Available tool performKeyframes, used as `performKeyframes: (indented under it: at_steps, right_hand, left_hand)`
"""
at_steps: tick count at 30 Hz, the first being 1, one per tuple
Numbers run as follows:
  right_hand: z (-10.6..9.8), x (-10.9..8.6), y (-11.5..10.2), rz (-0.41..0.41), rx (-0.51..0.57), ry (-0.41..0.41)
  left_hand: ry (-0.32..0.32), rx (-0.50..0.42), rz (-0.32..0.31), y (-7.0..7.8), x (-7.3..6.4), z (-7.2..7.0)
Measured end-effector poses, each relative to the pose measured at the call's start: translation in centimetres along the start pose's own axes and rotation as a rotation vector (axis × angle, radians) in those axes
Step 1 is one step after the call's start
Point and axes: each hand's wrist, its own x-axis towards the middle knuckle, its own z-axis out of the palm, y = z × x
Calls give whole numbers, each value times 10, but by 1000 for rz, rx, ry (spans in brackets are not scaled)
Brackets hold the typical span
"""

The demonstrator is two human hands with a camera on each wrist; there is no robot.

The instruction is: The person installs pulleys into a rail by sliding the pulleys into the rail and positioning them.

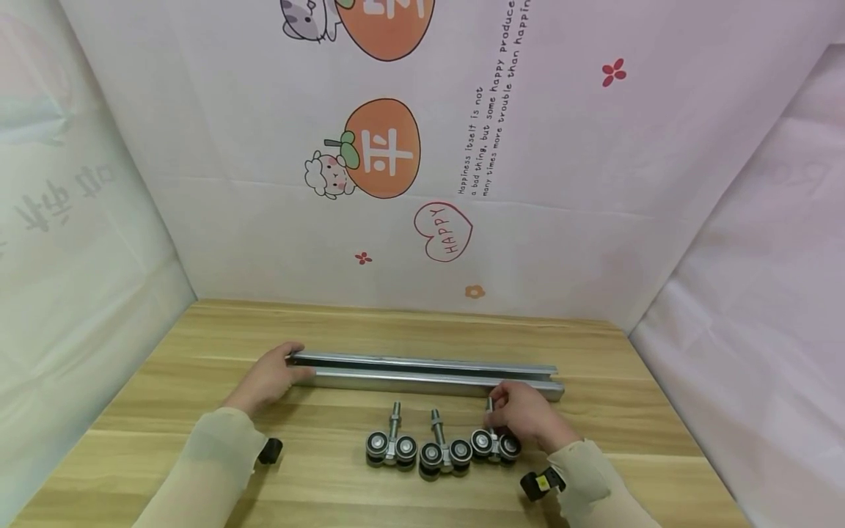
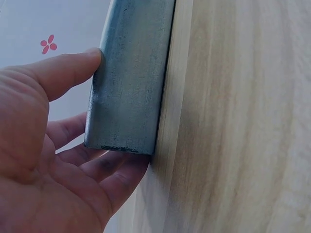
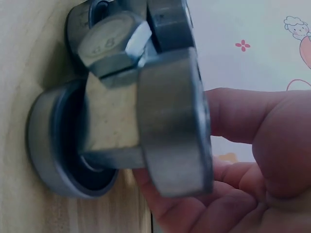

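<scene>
A long silvery metal channel rail (image 1: 409, 382) lies across the wooden table, its slot facing up. My left hand (image 1: 272, 375) grips its left end; in the left wrist view the thumb presses the upper edge of the rail (image 2: 131, 77) and the fingers curl under the end. My right hand (image 1: 524, 414) holds a roller trolley (image 1: 483, 443) by its threaded bolt, just in front of the rail's right part. Up close in the right wrist view, this trolley (image 3: 172, 126) shows steel wheels and a hex bolt head, with thumb and fingers behind it, partly hidden.
Two more roller trolleys, a left one (image 1: 392, 449) and a middle one (image 1: 447, 456), stand on the table (image 1: 317, 477) with their bolts pointing up. A printed white cloth (image 1: 277, 242) hangs behind the table, with white sheets at both sides.
</scene>
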Motion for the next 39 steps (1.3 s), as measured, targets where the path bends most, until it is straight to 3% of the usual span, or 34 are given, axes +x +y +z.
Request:
performKeyframes:
  at_steps: [12,28,39]
  right_hand:
    - [-2,-2,-4,6,-25,27]
    - [-1,-5,-12,-8,-20,66]
    - [-5,-8,-16,-44,-87,96]
  left_hand:
    - [13,31,36,-4,3,-1]
    - [1,8,27,-5,4,-2]
    - [-8,15,15,-3,2,-2]
